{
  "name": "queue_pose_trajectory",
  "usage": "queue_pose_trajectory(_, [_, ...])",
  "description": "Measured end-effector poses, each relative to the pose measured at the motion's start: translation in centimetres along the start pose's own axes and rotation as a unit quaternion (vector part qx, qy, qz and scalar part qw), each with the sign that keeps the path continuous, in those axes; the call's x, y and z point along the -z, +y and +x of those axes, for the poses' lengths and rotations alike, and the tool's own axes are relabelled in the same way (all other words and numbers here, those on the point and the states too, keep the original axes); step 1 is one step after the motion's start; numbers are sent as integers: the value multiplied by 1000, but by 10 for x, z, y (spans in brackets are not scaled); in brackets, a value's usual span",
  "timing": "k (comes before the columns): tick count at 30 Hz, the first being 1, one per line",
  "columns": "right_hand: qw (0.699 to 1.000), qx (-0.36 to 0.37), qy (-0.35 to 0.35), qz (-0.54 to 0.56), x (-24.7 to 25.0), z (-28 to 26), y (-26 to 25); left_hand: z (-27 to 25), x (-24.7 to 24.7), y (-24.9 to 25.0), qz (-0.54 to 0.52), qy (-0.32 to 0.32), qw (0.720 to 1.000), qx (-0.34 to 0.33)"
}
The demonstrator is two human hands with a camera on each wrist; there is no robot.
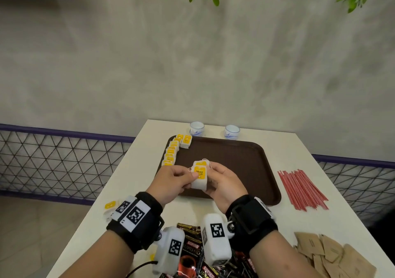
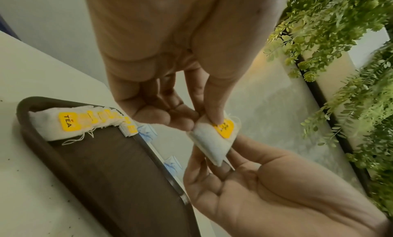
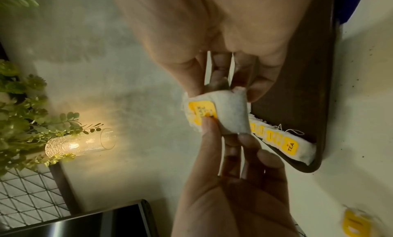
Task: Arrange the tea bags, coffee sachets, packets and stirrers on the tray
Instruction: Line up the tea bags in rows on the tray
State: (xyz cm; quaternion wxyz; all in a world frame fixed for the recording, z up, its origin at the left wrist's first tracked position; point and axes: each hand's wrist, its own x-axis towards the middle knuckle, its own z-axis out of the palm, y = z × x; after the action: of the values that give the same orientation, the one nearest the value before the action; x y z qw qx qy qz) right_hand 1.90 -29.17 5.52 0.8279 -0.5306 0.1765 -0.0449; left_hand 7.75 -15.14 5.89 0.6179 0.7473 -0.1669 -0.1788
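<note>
Both hands hold a small stack of white tea bags [image 1: 199,177] with yellow tags just above the near part of the brown tray [image 1: 235,160]. My left hand [image 1: 191,179] pinches the stack [image 2: 214,138] from its left side, thumb on the yellow tag. My right hand [image 1: 210,176] grips the same stack [image 3: 227,113] from the right. A row of tea bags [image 1: 171,152] lines the tray's left edge, seen also in the left wrist view [image 2: 80,123]. One loose tea bag [image 1: 110,206] lies on the table behind my left wrist.
Red stirrers [image 1: 301,189] lie right of the tray. Dark coffee sachets [image 1: 192,254] are heaped at the near edge, under my wrists. Brown paper packets [image 1: 329,254] sit at the near right. Two small cups [image 1: 196,128] [image 1: 232,131] stand behind the tray.
</note>
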Motion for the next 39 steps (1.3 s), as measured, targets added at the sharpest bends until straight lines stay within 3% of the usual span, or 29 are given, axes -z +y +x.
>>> queue_pose_trajectory(11, [996, 51, 2, -79, 1, 2, 5, 7, 2, -7, 40, 79, 996, -28])
queue_pose_trajectory(17, [987, 73, 34, -138, 1, 8, 0, 23, 10, -5, 87, 13, 995, -46])
queue_pose_trajectory(25, [966, 77, 73, -236, 29, 22, -9, 124, 39, -7, 221, 32, 975, 7])
queue_pose_trajectory(31, [957, 85, 52, -274, 58, 39, -10, 206, 35, -38, 299, 29, 951, 69])
queue_pose_trajectory(39, [948, 59, 44, -308, 86, 38, -19, 259, 37, -60, 377, 35, 920, 97])
